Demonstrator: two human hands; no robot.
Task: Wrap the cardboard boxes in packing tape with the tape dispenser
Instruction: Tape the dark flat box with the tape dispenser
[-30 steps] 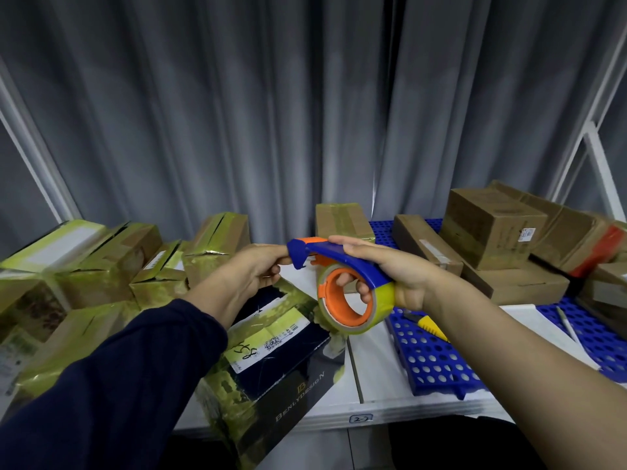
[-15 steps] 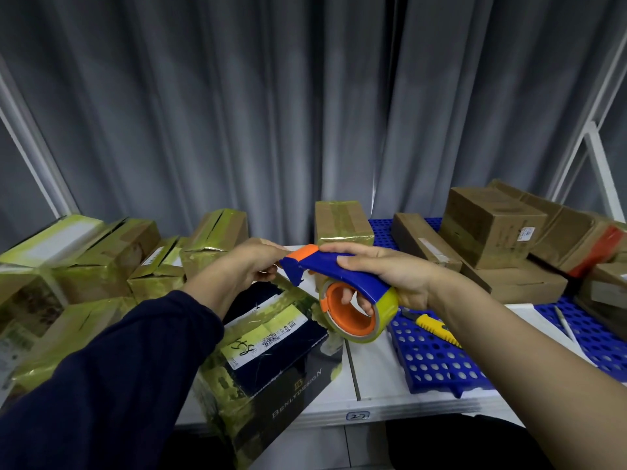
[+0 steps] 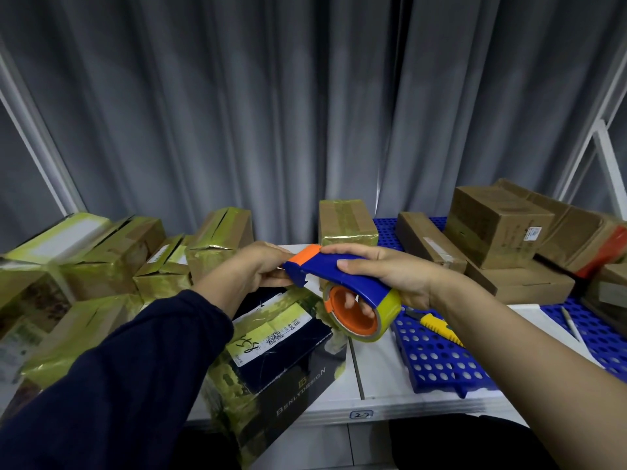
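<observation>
Yellow utility knife (image 3: 436,323) on blue perforated mat (image 3: 437,362); grey curtain (image 3: 271,113) behind white table (image 3: 380,368).

tape dispenser (image 3: 359,287): blue and orange | box (image 3: 291,357): dark blue, shiny yellow-green | mat (image 3: 437,362): blue, round holes | curtain (image 3: 305,113): grey

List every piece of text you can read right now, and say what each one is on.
"BENLYDESIGN": on the side of the dark box, below a small logo I can't make out.
"2-2": on the tag on the table front edge; the last digit is uncertain.
Shipping label on top of the dark box: scrawled handwriting and fine print, not legible.
White sticker on the brown box: too small to read.
</observation>
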